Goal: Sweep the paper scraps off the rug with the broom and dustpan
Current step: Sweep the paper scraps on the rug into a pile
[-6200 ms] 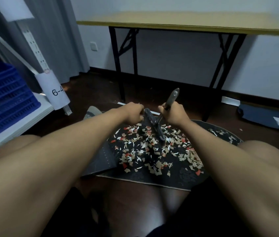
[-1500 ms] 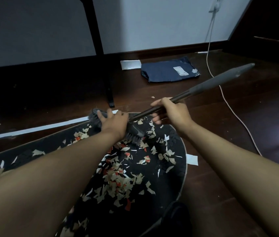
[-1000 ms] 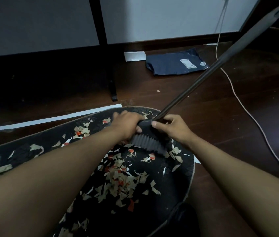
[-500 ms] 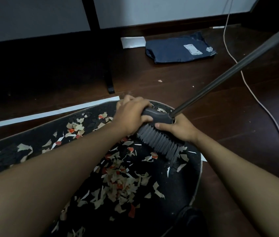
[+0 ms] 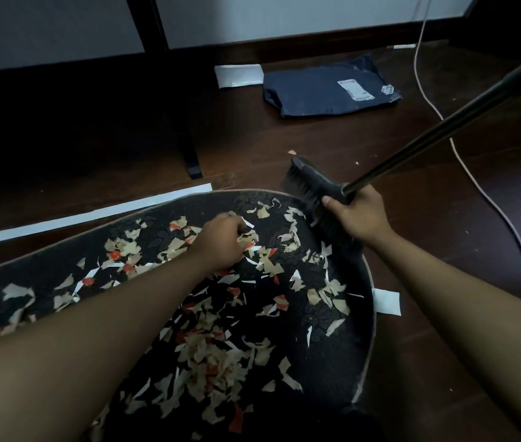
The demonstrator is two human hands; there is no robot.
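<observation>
**A:** so where's the broom (image 5: 313,189) right now?

**B:** right hand (image 5: 359,216) has it, fingers wrapped round the spot where the pole meets the brush head. The head sits at the far right edge of the rug (image 5: 342,355), bristles down, half over the rug edge and half over the floor (image 5: 444,314). The pole runs up and off to the upper right.

**A:** and the left hand (image 5: 224,239)?

**B:** down on the rug among the scraps (image 5: 214,355), knuckles up, fingers curled under. Can't honestly tell if it's pinching anything, the fingertips are hidden.

**A:** scraps all in one pile?

**B:** nope, scattered over most of the rug. White, tan and red bits, thickest near the bottom middle. A couple of tiny bits lie on the floor past the brush head.

**A:** dustpan?

**B:** can't pick one out in this view.

**A:** other stuff around?

**B:** dark blue bag (image 5: 329,87) with a white label lying near the wall, a white cord (image 5: 463,167) running down the right side, a white strip (image 5: 87,215) just beyond the rug's far edge, a table leg (image 5: 185,135), and a white paper square (image 5: 387,302) touching the rug's right edge.
</observation>
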